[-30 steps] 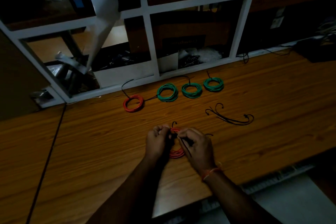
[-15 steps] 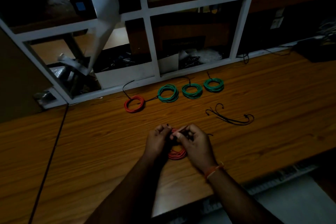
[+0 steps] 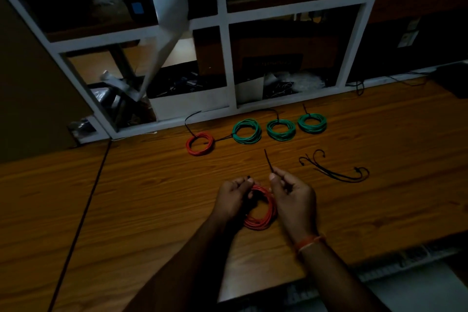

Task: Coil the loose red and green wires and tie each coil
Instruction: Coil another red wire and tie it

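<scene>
We are cinching a black tie (image 3: pixel 268 161) on the red coil (image 3: pixel 263 213).
Our left hand (image 3: pixel 234 195) is pinching its head; our right hand (image 3: pixel 291 192) is pinching the tail, pointing away over the counter (image 3: pixel 152 197).

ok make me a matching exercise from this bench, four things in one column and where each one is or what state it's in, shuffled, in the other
Things
1. red coil near the shelf
2. red coil at the front
3. spare black ties
4. rightmost green coil

Places or states
A. lying loose on the table, right of the hands
B. between the two hands
C. left end of the back row
D. right end of the back row

Pairs: 1-C, 2-B, 3-A, 4-D
</scene>
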A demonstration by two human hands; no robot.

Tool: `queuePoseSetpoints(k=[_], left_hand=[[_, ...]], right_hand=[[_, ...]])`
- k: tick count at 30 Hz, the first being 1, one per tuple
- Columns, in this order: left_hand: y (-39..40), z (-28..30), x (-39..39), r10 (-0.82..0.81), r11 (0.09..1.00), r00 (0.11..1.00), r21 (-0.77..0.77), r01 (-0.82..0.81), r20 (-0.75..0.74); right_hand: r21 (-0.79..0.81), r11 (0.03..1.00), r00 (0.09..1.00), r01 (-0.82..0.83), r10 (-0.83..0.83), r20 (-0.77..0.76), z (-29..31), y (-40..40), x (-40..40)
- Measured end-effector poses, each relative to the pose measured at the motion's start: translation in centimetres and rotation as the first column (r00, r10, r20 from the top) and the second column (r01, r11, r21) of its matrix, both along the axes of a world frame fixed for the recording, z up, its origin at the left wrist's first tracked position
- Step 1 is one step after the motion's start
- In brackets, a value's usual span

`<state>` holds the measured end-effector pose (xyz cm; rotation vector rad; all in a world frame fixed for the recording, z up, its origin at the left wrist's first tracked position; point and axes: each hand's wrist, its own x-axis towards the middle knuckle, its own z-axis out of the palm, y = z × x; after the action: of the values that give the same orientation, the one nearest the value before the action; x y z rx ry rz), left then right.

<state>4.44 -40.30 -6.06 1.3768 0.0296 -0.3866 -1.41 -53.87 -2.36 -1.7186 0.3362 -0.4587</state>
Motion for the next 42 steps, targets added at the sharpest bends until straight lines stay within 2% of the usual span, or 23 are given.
queuePoseSetpoints(k=[3, 7, 13, 20, 42], left_hand=[[0.1, 0.1, 0.0, -0.036, 0.999, 0.999, 0.014, 0.036, 0.004], [0.3, 0.1, 0.1, -0.055, 0.998, 0.998, 0.037, 0.055, 0.009], [0.5, -0.1, 0.2, -0.087, 0.996, 0.995, 0.040, 0.086, 0.037], [0.5, -0.4, 0.3, -0.084, 0.996, 0.996, 0.025, 0.083, 0.035], [0.5, 0.0, 0.1, -0.083, 0.996, 0.996, 0.048, 0.082, 0.036]], right_hand=[[-0.190, 0.980, 0.995, 0.066, -0.049, 0.090, 1.1, -0.4, 0.7], [-0.464, 0.883, 0.986, 0.068, 0.012, 0.168, 1.5, -1.0, 1.8], [-0.693, 0.716, 0.979, -0.086, 0.188, 0.074, 0.4, -1.3, 2.4], [-0.736, 0.660, 0.975, -0.150, 0.223, 0.002, -0.1, -1.2, 2.4], [-0.786, 0.589, 0.970, -0.187, 0.238, -0.052, 1.1, -1.1, 2.4]])
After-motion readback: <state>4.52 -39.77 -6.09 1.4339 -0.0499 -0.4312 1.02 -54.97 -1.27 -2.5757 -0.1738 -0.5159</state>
